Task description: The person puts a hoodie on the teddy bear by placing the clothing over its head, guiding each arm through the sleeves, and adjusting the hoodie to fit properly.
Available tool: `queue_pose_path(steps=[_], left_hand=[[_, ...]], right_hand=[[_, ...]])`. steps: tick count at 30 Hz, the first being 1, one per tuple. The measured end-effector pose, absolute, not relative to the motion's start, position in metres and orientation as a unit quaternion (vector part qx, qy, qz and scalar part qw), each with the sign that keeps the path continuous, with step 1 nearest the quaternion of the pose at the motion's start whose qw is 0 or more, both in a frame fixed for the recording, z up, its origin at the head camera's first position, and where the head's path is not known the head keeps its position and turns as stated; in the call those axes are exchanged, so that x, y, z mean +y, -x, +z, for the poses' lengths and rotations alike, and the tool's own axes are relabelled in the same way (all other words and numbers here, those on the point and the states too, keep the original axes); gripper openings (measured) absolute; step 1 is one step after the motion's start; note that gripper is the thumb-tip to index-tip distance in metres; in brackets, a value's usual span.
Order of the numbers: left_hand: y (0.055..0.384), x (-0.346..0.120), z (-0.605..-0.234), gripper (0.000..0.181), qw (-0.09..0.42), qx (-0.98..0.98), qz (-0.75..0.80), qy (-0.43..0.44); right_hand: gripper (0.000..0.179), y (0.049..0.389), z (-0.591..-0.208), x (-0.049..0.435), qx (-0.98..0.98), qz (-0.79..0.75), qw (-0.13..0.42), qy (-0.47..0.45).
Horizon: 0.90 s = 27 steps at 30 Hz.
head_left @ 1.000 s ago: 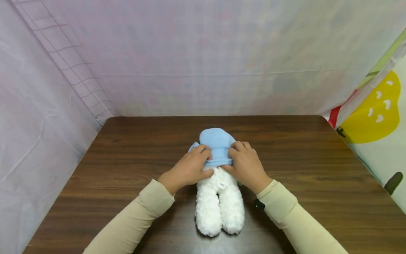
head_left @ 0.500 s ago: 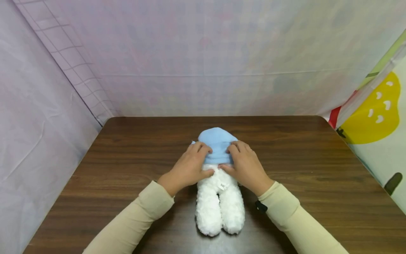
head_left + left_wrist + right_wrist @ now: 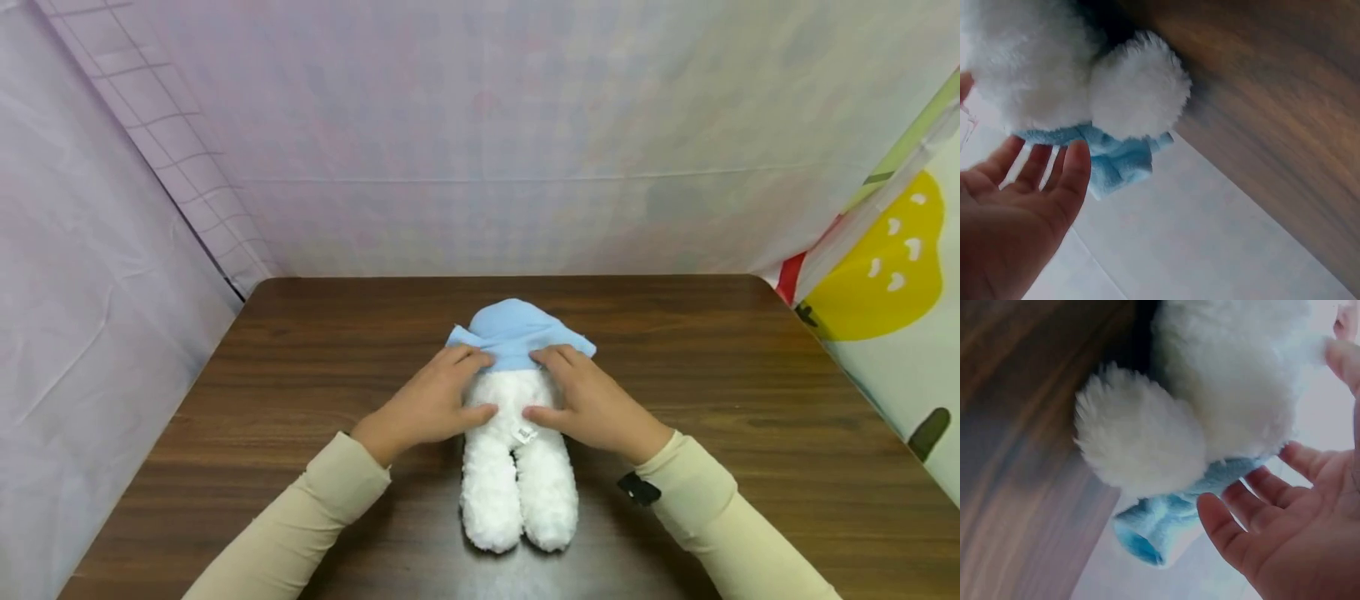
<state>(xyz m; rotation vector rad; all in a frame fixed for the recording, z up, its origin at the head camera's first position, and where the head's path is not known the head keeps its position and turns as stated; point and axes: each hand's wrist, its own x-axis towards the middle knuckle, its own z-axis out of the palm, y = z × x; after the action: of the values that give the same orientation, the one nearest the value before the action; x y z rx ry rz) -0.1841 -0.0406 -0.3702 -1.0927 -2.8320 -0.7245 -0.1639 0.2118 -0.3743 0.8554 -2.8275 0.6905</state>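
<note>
Two blue flaps [image 3: 580, 340] are bared at 11 and 1 o'clock of the toy [image 3: 513, 396]; left hand [image 3: 429, 400] and right hand [image 3: 600, 404] are parted, fingers released, pulling seemingly paused.

A person's left hand [image 3: 427, 396] and right hand [image 3: 600, 404] touch light-blue cloth [image 3: 517, 323] on a white plush toy [image 3: 510, 390] — legs [image 3: 491, 496] nearest — lying on a brown table [image 3: 300, 358].
</note>
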Motion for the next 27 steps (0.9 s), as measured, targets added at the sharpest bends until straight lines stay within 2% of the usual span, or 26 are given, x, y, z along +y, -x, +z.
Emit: queue_pose_path(steps=[2, 4, 11, 15, 22, 27], left_hand=[[0.185, -0.042, -0.370, 0.070, -0.016, -0.904, -0.232, 0.358], [0.186, -0.043, -0.370, 0.074, -0.037, -0.902, -0.229, 0.365], [0.191, -0.043, -0.373, 0.077, -0.054, -0.896, -0.219, 0.381], [0.193, -0.041, -0.376, 0.072, -0.032, -0.899, -0.207, 0.385], [0.193, -0.035, -0.381, 0.055, 0.056, -0.892, -0.196, 0.403], [0.193, -0.032, -0.382, 0.045, 0.065, -0.897, -0.183, 0.398]], right_hand=[[0.080, 0.164, -0.374, 0.213, -0.933, 0.217, 0.033, -0.285], [0.080, 0.165, -0.374, 0.213, -0.931, 0.209, 0.035, -0.297], [0.065, 0.171, -0.382, 0.207, -0.917, 0.175, 0.119, -0.337], [0.059, 0.172, -0.383, 0.204, -0.918, 0.167, 0.136, -0.334], [0.048, 0.170, -0.384, 0.202, -0.915, 0.143, 0.180, -0.331], [0.041, 0.169, -0.385, 0.202, -0.917, 0.125, 0.191, -0.328]])
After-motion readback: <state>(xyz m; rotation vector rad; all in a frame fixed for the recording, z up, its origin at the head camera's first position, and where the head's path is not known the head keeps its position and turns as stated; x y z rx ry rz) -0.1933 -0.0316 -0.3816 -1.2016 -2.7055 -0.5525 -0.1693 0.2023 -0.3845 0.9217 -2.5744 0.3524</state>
